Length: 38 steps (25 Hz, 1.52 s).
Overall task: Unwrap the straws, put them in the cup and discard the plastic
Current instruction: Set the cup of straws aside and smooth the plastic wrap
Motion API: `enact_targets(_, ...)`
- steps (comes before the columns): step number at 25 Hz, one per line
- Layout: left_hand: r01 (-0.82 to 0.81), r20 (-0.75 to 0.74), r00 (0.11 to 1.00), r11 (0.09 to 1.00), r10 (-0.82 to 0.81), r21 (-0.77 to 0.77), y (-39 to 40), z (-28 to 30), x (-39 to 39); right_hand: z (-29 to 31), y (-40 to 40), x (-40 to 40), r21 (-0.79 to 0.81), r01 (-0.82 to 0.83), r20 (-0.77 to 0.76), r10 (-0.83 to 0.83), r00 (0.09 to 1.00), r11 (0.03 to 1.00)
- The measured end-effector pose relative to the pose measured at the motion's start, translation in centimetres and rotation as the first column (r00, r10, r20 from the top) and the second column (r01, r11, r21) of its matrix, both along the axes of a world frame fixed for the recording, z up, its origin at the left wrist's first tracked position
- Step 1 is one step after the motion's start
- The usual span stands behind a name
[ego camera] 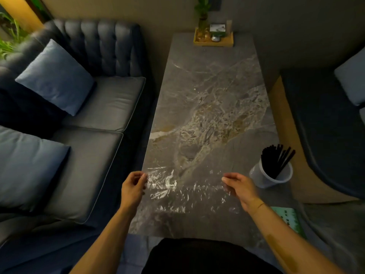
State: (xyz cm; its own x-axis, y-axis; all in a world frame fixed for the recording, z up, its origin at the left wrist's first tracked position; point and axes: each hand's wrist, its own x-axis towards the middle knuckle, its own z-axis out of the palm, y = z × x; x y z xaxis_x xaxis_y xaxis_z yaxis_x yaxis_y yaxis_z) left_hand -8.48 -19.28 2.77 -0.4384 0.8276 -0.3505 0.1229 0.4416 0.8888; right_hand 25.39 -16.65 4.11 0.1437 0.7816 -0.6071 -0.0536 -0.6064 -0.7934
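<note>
A clear, crinkled plastic wrap (183,190) is stretched flat above the near end of the marble table (207,95). My left hand (133,187) pinches its left edge and my right hand (240,185) pinches its right edge. At the table's right edge a translucent cup (269,176) stands upright, and a bundle of black straws (276,159) sticks out of it, leaning right. The cup is just right of my right hand, not touching it.
A dark leather sofa (94,119) with blue cushions runs along the table's left side. A wooden tray (214,39) with a plant and small items sits at the far end. Another seat (325,135) curves at the right. A green printed card (290,218) lies by my right forearm.
</note>
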Motion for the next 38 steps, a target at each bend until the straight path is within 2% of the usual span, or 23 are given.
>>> enact_targets(5,0.03,-0.008,0.999,0.996,-0.031,-0.086,0.2,-2.5,-1.7,-2.7,-0.9,-0.6,-0.084,-0.016,0.089,0.023,0.996,0.996)
enact_targets(14,0.181,-0.127,0.967,0.945,-0.221,-0.272,0.9,-5.8,-3.7,-7.1,-1.1,-1.4,-0.162,-0.009,0.253,0.05,0.966,0.987)
enact_targets(18,0.226,-0.134,0.951,0.921,-0.28,-0.317,0.6,-6.5,-3.7,-8.3,-1.7,-1.7,-0.177,-0.006,0.359,0.07,0.931,0.984)
enact_targets(26,0.267,-0.183,0.924,0.908,-0.336,-0.322,0.5,-6.8,-3.9,-8.3,-2.4,-1.5,-0.17,-0.043,0.466,0.119,0.877,0.984)
enact_targets(31,0.213,-0.205,0.94,0.939,-0.272,-0.269,1.2,-5.5,-4.7,-7.1,-4.4,0.3,-0.084,-0.048,0.507,0.085,0.858,0.995)
enact_targets(34,0.329,-0.31,0.877,0.929,-0.367,-0.17,3.3,-3.9,-4.3,-6.1,-6.4,2.3,-0.018,-0.079,0.554,0.076,0.829,0.997)
enact_targets(38,0.592,-0.424,0.704,0.801,-0.57,-0.093,7.2,-1.0,-0.5,-3.2,-8.0,5.8,0.078,-0.125,0.749,0.024,0.663,0.989)
